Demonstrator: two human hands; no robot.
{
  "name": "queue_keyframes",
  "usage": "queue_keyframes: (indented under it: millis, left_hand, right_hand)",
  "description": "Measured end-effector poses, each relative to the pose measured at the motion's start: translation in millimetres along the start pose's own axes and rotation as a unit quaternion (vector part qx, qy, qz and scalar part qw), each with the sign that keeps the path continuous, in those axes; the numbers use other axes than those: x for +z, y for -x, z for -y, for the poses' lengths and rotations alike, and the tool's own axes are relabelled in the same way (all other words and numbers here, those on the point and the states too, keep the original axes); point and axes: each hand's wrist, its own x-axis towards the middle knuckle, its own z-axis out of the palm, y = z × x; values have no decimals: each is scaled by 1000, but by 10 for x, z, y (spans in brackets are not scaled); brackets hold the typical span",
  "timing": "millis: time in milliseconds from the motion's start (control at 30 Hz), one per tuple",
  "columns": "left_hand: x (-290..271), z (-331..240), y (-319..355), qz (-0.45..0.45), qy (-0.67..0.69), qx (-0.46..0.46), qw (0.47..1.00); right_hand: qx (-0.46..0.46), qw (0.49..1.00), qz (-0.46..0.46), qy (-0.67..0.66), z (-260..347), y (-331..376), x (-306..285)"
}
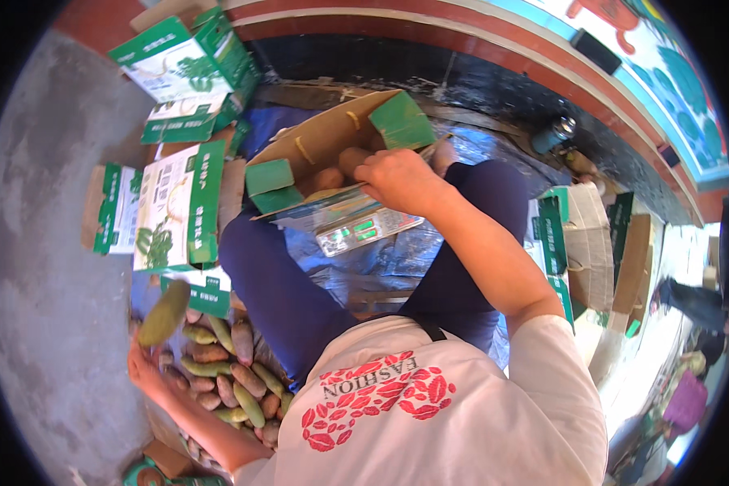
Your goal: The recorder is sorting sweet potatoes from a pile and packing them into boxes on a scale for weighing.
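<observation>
Here at eight o'clock, your left fingers [140, 356] are closed around the lower end of a long green vegetable [164, 313], holding it up clear of the ground. Up near one o'clock, your right fingers [369, 172] curl at the near rim of the open carton [306, 130]; whether they pinch cardboard or one of the vegetables inside, you can't tell from this angle.

And inside that carton, toward twelve, at least two brown vegetables [328, 178] show in the bottom. So you've made a start, by the look of it, with plenty of room left, though the near wall hides part of the load. Its flaps stand open, so closing it looks like work undone. Just on your side of it, the scale [368, 231] glows with green displays.

Now out to seven o'clock: there's the loose pile of vegetables [235, 381], green and reddish-brown, a good heap on the floor [65, 275] and seemingly the bulk of what remains. Printed cartons [174, 202] crowd ten o'clock, more boxes [587, 243] stand at three, and a dark flask [553, 134] sits at two.
</observation>
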Motion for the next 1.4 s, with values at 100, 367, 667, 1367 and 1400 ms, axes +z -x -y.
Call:
queue_keyframes:
  millis: [100,367,667,1367,1400]
  left_hand:
    - [-390,412,-90,-96,-320,23,942]
    - [-835,1648,-59,-107,-609,-57,784]
    - [-890,2534,-4,-76,-472,-133,868]
    - [-205,2943,-397,-25,-169,-241,955]
    - [-174,2933,-383,-19,-155,-247,956]
  right_hand:
    - [-5,999,-32,-9,8,21,-52]
    - [31,973,-226,32,19,468,-782]
    - [389,897,-97,186,-518,2379,-909]
    - [589,791,34,164,-1132,3131,-307]
    - [593,787,46,163,-1191,3037,-355]
